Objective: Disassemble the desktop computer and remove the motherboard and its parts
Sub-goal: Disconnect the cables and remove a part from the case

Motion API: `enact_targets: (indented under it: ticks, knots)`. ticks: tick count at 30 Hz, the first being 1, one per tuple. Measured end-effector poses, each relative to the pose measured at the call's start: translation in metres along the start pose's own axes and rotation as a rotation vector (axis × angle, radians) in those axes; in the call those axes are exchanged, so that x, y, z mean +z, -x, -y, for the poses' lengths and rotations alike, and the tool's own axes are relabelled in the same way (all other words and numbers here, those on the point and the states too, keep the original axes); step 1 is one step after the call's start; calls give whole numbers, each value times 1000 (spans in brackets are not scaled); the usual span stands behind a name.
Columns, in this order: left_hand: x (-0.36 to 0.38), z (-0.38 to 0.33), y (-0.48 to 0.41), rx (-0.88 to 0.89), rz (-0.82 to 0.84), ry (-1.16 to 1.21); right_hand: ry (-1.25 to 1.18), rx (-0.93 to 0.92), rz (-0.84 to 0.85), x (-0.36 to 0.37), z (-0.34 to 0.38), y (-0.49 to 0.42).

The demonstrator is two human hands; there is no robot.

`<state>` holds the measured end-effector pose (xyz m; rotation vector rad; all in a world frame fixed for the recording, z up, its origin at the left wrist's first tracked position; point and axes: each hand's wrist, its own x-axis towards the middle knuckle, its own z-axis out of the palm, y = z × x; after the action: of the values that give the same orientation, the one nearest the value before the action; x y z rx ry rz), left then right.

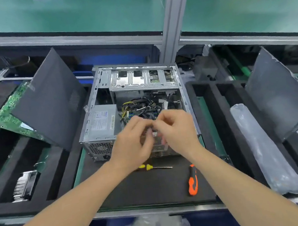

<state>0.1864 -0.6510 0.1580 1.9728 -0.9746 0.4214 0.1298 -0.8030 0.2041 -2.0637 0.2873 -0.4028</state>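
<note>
On the dark mat at the middle of the bench, an opened computer case is laid on its side with its inside turned up. A grey power supply is seated at its left near corner, and a metal drive cage spans its far end. Between them a tangle of black and yellow cables is spread, and a small bluish-green patch of the motherboard is seen beneath it, inside the case.

Both hands are held over the near part of the case. The left hand and the right hand are brought close together, fingers curled and fingertips almost meeting. Whether anything is pinched between them cannot be told, since that spot is blurred.

Just in front of the case, a yellow-handled screwdriver is laid on the mat, partly hidden by the left wrist. An orange and black screwdriver lies near the right forearm.

To the left, a dark side panel is propped at a tilt over a green circuit board, and a finned heatsink is set in a foam tray. To the right, a second dark panel is leaned behind a plastic-wrapped bundle.
</note>
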Motion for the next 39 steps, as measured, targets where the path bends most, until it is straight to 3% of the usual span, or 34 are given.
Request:
enact_targets:
  ticks: [2,5,10,12,16,21,25,33,39]
  knots:
    - [3,-7,-36,-114,-55,33,-142,79,-50,-11,4,-31]
    - [14,-5,-84,-299,-17,33,-116,295,-138,-21,-6,-73]
    - [44,13,-133,-474,126,42,-248,702,72,-17,-38,-112]
    - [57,24,-145,-494,173,-3,-306,785,84,-13,-47,-121]
    - [78,50,-164,-358,340,-169,-439,890,-55,6,-61,-137]
    - [93,85,-179,6,563,-311,-309,852,-381,34,-69,-149]
    - [104,103,-187,248,617,-407,-396,861,-452,40,-79,-158]
    - [112,118,-193,182,669,-264,-427,821,-429,39,-87,-157]
    - [113,120,-197,156,683,-254,-498,881,-546,48,-86,-151]
